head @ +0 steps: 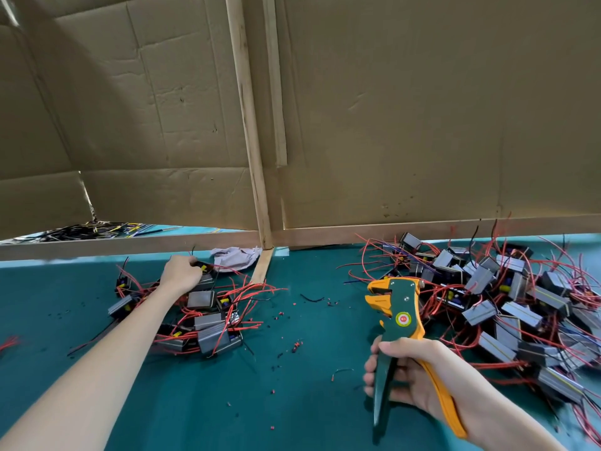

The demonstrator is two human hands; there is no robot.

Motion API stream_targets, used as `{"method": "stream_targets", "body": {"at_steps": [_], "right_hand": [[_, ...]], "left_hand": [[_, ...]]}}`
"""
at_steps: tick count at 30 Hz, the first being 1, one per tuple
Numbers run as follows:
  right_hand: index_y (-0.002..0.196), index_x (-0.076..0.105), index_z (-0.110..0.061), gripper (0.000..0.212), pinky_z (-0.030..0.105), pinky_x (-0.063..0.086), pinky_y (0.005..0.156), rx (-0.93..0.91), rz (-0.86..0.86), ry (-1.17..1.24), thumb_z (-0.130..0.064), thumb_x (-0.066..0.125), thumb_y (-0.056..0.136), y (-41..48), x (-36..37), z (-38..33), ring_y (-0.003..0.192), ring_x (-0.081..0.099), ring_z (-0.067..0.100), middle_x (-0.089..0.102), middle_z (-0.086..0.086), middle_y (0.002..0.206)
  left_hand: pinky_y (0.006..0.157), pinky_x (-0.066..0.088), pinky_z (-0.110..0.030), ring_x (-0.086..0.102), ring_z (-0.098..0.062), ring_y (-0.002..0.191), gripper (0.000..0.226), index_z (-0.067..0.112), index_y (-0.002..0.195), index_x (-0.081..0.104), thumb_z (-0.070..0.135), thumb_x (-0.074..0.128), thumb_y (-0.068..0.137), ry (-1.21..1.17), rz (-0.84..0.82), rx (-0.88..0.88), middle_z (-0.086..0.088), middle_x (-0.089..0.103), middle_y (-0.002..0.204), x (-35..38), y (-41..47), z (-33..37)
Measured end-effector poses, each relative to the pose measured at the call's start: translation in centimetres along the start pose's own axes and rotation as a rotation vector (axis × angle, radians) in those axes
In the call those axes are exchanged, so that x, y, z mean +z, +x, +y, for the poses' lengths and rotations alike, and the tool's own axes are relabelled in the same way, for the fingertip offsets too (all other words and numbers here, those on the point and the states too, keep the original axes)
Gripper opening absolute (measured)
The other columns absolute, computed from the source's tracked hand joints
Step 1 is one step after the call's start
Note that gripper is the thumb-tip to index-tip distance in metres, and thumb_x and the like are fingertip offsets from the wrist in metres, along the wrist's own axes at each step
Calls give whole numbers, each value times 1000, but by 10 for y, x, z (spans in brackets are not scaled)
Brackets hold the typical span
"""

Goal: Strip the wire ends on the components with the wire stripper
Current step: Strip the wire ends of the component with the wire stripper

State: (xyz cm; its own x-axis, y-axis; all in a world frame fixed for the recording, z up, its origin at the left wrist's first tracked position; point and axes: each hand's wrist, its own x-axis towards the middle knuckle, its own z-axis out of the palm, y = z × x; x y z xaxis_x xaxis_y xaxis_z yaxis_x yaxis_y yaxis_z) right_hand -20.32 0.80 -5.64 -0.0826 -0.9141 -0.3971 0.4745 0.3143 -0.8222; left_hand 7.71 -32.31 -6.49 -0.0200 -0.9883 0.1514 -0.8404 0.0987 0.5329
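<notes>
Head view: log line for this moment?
left hand: grips component in left pile | right hand: holds stripper, no wire in it | right pile: no hand on it | table: insulation bits

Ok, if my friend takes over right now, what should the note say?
Left hand grips a component at the far edge of the small pile.
Right hand holds the wire stripper upright, jaws empty.
The big pile lies to the right.
Insulation scraps on the mat show some stripping is done; which pile remains, I cannot tell.
</notes>
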Motion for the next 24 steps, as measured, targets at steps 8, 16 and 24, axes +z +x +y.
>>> {"method": "stream_targets", "body": {"at_steps": [8, 16, 24], "right_hand": [[91, 61, 8, 35, 45, 60, 59, -6, 3, 14, -9, 66, 61, 2, -2, 1, 64, 67, 35, 65, 24, 75], [92, 62, 7, 38, 44, 59, 59, -17, -16, 2, -10, 69, 58, 0, -2, 0, 65, 68, 35, 65, 24, 76], [86, 65, 6, 34, 46, 58, 60, -124, -96, 8, -9, 74, 57, -2, -1, -1, 65, 66, 38, 63, 27, 75]], "left_hand": [[83, 43, -29, 57, -18, 88, 10, 6, 92, 69, 14, 64, 89, -542, 606, 162, -13, 67, 98, -38, -32, 56], [79, 59, -41, 68, -24, 85, 11, 11, 97, 61, 1, 57, 93, -1115, 203, 215, -8, 61, 92, -47, -103, 123], [64, 48, -24, 63, -14, 61, 13, 14, 93, 65, 15, 53, 98, -1018, -382, 275, 9, 64, 73, -39, -172, 151]]}}
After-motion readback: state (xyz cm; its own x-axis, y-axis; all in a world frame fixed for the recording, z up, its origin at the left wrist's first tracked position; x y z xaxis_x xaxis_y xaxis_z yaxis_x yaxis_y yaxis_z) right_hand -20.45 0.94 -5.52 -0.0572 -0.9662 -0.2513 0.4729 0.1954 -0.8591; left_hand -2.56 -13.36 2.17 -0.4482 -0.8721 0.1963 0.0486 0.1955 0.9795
